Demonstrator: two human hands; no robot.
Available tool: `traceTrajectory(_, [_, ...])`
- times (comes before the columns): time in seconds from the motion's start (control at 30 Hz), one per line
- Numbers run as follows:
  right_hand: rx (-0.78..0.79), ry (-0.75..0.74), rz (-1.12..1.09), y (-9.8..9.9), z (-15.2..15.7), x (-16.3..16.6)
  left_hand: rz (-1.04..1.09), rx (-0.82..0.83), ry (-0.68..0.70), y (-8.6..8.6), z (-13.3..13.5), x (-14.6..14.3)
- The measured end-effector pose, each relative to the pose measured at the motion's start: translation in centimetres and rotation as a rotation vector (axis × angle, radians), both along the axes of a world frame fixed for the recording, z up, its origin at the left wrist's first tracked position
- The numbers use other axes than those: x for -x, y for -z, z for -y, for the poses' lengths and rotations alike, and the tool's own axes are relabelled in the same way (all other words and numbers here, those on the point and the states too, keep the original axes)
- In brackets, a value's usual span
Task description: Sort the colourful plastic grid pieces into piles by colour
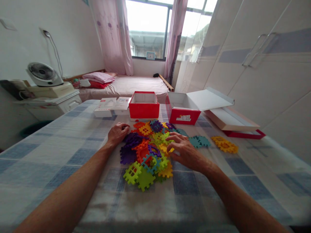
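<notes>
A heap of flat plastic interlocking tiles (148,149) in purple, orange, green, yellow and teal lies on the checked tablecloth (60,152). My left hand (118,133) rests at the heap's left edge with its fingers curled under, next to a purple tile (132,139). My right hand (183,149) lies over the heap's right side, its fingers bent and touching a yellow tile (167,149). Teal tiles (199,141) and yellow-orange tiles (224,144) lie apart to the right.
Behind the heap stand an open red box (144,105), a second red box with its white lid up (184,111) and a flat box lid (230,121). White cartons (111,106) lie back left. A fan (43,75), a bed and wardrobes surround the table.
</notes>
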State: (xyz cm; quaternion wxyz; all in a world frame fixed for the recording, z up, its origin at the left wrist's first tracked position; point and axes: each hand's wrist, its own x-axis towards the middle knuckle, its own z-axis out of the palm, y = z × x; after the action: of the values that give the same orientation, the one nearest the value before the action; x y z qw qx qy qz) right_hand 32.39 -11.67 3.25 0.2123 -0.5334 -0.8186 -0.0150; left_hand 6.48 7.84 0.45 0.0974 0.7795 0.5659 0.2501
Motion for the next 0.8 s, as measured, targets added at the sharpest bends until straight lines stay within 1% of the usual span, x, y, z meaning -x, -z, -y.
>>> traceTrajectory(0.07, [0.049, -0.024, 0.030, 0.2, 0.2, 0.3, 0.002, -0.001, 0.004, 0.1, -0.1, 0.0])
traceTrajectory(0.13, [0.044, -0.024, 0.065, 0.3, 0.3, 0.6, 0.007, 0.002, 0.008, 0.2, -0.2, 0.1])
traceTrajectory(0.33, [-0.079, 0.000, 0.224, 0.5, -0.1, 1.4, -0.001, 0.009, -0.005, 0.1, -0.1, 0.0])
traceTrajectory(0.47, [-0.156, -0.030, 0.398, 0.9, -0.3, 1.9, -0.009, 0.008, -0.004, 0.0, 0.0, 0.0])
traceTrajectory(0.53, [-0.170, -0.032, 0.438, 0.9, -0.3, 2.0, -0.003, 0.005, -0.006, 0.0, 0.0, 0.0])
traceTrajectory(0.6, [-0.171, -0.030, 0.413, 0.7, -0.3, 1.9, 0.001, 0.004, -0.010, 0.0, 0.0, 0.0])
traceTrajectory(0.67, [-0.176, 0.003, 0.321, 0.2, -0.3, 1.5, 0.002, 0.003, -0.011, 0.0, 0.0, 0.0])
traceTrajectory(0.73, [-0.175, 0.087, 0.171, -0.5, -0.1, 1.0, -0.001, 0.005, -0.009, -0.1, 0.1, -0.1])
traceTrajectory(0.8, [-0.120, 0.170, -0.008, -1.0, 0.0, 0.7, -0.006, 0.007, -0.009, -0.1, 0.1, -0.1])
